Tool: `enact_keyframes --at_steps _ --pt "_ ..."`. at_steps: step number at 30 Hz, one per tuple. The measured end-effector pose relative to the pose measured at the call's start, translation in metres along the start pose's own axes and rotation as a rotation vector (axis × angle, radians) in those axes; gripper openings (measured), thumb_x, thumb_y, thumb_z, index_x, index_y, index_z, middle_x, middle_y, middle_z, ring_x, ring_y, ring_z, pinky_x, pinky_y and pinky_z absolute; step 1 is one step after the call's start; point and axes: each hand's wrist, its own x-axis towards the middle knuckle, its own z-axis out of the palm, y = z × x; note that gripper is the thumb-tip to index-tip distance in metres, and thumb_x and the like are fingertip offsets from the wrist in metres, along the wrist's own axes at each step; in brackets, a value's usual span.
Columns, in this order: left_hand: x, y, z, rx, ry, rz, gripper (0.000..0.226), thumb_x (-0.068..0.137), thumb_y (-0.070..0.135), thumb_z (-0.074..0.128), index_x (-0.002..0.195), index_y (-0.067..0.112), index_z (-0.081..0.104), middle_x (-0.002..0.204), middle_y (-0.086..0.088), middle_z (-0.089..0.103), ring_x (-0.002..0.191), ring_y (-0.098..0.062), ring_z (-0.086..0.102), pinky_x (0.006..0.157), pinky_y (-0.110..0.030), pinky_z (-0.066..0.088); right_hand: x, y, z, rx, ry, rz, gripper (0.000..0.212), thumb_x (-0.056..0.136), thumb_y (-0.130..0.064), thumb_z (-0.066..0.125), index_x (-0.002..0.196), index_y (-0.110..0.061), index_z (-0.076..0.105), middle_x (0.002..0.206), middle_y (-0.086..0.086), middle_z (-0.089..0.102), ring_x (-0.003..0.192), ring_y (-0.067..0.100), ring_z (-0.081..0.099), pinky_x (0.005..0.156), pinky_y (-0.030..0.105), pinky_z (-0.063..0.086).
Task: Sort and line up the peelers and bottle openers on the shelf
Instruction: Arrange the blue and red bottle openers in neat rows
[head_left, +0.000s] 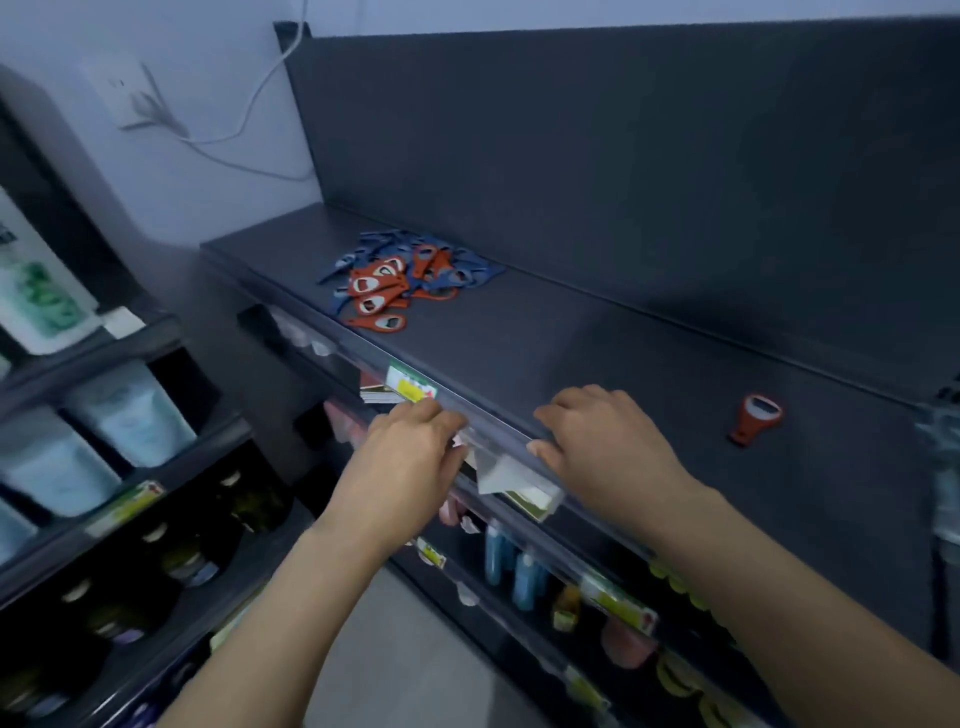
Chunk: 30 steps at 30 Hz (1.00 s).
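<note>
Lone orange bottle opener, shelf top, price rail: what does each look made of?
The lone orange bottle opener is likely plastic, matte orange, with a pale, metallic-looking insert at its head. The shelf top is probably painted metal: dark matte grey, flat, with a faint sheen, though laminate is possible. The price rail looks like clear glossy plastic, since labels show through it.

On the dark shelf (571, 338) in front of me, a jumbled heap sits toward the back left. In it, blue peelers (480, 271) are tangled with orange-red bottle openers (376, 291), all lying flat at every angle. A lone orange-red opener (756, 418) lies flat well apart to my right, handle toward me.
</note>
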Motion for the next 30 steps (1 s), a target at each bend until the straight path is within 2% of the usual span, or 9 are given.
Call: enact_keyframes --at_steps 6,11,17,22,25,30 --pt "0.032 -0.064 0.002 -0.022 0.015 -0.043 0.034 0.095 0.030 0.050 0.128 0.021 0.054 0.116 0.004 0.056 0.111 -0.020 0.049 0.091 -0.030 0.037 0.069 -0.017 0.015 -0.001 -0.035 -0.008 0.033 0.097 -0.041 0.039 0.112 -0.017 0.057 0.111 0.001 0.057 0.103 0.022 0.050 0.084 0.032 0.035" --pt "0.072 -0.108 0.008 -0.024 -0.004 -0.090 0.031 0.094 0.027 0.051 0.124 0.019 0.056 0.113 0.001 0.057 0.107 -0.022 0.051 0.091 -0.033 0.040 0.134 -0.015 0.033 -0.005 -0.045 -0.033 0.030 0.097 -0.038 0.040 0.102 -0.015 0.057 0.106 0.003 0.057 0.100 0.024 0.050 0.081 0.033 0.034" --pt "0.128 -0.158 0.005 0.022 -0.021 -0.142 0.035 0.094 0.026 0.052 0.129 0.022 0.053 0.118 0.001 0.055 0.111 -0.021 0.049 0.094 -0.032 0.040 0.216 -0.005 0.052 0.051 -0.044 -0.054 0.036 0.097 -0.040 0.040 0.121 -0.016 0.055 0.116 0.004 0.056 0.107 0.023 0.049 0.088 0.034 0.036" --pt "0.169 -0.192 0.014 -0.012 -0.052 -0.172 0.042 0.090 0.033 0.059 0.129 0.020 0.052 0.115 0.000 0.052 0.109 -0.022 0.048 0.093 -0.035 0.040 0.262 0.007 0.065 0.060 -0.089 -0.005 0.041 0.097 -0.041 0.042 0.127 -0.016 0.052 0.123 0.005 0.054 0.113 0.024 0.047 0.094 0.037 0.036" --pt "0.196 -0.210 0.026 -0.034 -0.088 -0.158 0.053 0.086 0.040 0.062 0.133 0.020 0.049 0.124 0.001 0.047 0.115 -0.023 0.043 0.098 -0.035 0.035 0.283 0.013 0.073 0.067 -0.103 0.045 0.039 0.096 -0.041 0.045 0.124 -0.016 0.054 0.120 0.005 0.056 0.112 0.024 0.049 0.092 0.036 0.037" --pt "0.250 -0.241 0.042 -0.081 -0.054 -0.107 0.055 0.085 0.039 0.064 0.133 0.020 0.048 0.130 -0.002 0.044 0.120 -0.025 0.038 0.100 -0.035 0.030 0.319 0.015 0.079 0.075 -0.059 0.171 0.035 0.094 -0.041 0.048 0.113 -0.013 0.059 0.112 0.006 0.058 0.107 0.027 0.052 0.086 0.035 0.040"
